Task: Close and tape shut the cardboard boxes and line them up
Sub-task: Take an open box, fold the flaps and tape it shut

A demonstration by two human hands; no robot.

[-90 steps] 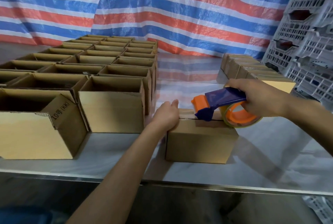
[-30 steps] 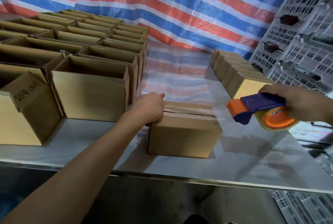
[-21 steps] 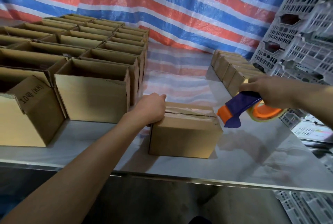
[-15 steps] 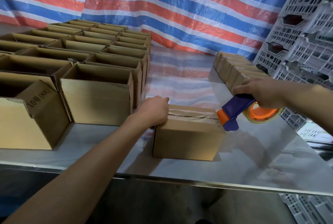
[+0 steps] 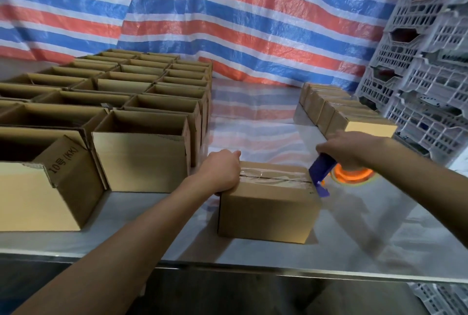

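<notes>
Box (image 5: 266, 211) on the counter (image 5: 367, 226), lying between the hands, long axis running from one hand to the other; left hand (image 5: 222, 173) curled over its left end, holding it; right hand (image 5: 347, 147) grips the tape dispenser (image 5: 321, 170) at its right end; right hand nearer the taped row (image 5: 364, 127).

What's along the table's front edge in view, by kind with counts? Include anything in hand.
Open boxes: 2
Closed box, gripped by the left hand: 1
Tape dispenser, held by the right hand: 1
Total: 4
</notes>
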